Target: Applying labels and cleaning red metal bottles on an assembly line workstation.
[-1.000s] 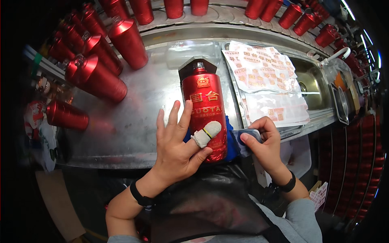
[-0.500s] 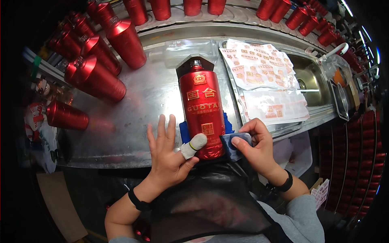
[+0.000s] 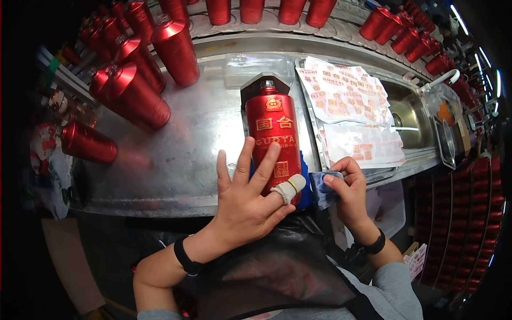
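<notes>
A red metallic bottle [image 3: 288, 152] with gold print lies on its back in front of me, its neck pointing away. Behind its shoulder shows a dark angular cradle [image 3: 252, 89], and blue padding [image 3: 306, 198] peeks out at the lower right side. My left hand [image 3: 245, 208] rests spread over the bottle's lower left, fingers apart; a pale fabric finger cover [image 3: 290, 188] with a yellow band sits on one finger, against the bottle. Between thumb and fingers, my right hand [image 3: 350, 194] pinches a flat blue piece [image 3: 321, 196] just right of the bottle's base.
White sheets of red and gold stickers [image 3: 346, 93] lie right of the bottle, beside a metal sink [image 3: 413, 122]. Upright red bottles [image 3: 130, 98] crowd the left; one [image 3: 88, 142] is tipped over. More stand along the conveyor [image 3: 352, 37] behind. A clear plastic tray [image 3: 256, 64] sits beyond the cradle.
My left hand has moved right and up, from beside the bottle onto its lower front. My right hand has drawn the blue piece slightly away to the right. The view has shifted a little.
</notes>
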Demonstrator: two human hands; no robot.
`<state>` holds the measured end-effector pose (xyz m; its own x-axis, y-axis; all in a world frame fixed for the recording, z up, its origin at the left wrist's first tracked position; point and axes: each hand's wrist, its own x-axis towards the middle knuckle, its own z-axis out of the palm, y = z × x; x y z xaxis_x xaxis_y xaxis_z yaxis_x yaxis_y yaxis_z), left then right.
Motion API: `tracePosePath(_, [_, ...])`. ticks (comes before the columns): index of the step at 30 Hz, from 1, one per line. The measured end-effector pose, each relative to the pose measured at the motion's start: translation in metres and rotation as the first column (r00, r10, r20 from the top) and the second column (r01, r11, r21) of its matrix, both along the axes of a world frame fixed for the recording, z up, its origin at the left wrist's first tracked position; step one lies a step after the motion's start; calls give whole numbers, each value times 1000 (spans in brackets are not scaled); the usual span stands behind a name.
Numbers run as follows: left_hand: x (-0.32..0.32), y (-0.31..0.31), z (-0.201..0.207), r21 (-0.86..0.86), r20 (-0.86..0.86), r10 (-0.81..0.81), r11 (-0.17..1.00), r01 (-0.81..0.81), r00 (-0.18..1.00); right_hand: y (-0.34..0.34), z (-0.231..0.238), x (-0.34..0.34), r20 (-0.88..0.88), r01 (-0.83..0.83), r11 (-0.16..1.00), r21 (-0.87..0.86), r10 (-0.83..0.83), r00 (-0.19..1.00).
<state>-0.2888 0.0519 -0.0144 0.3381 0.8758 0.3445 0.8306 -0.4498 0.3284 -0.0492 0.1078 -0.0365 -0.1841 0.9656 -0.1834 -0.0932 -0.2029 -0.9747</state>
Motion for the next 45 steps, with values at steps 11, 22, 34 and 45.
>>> tracePosePath(11, [-30, -25, -35, -4, 19, 76, 997, -76, 997, -4, 11, -17, -129, -103, 995, -5, 101, 986])
tracePosePath(22, [-17, 5, -15, -9, 88, 94, 996, -93, 992, -10, 7, -19, -40, -161, 987, 17, 162, 986])
tracePosePath(34, [-13, -6, -17, 33, 53, -1, 999, 0, 999, -4, 16, -5, 49, -147, 983, 107, 143, 989])
tracePosePath(45, [-28, -25, -36, -15, 129, 153, 988, -153, 980, 9, 13, -28, 333, -160, 911, 381, 27, 943])
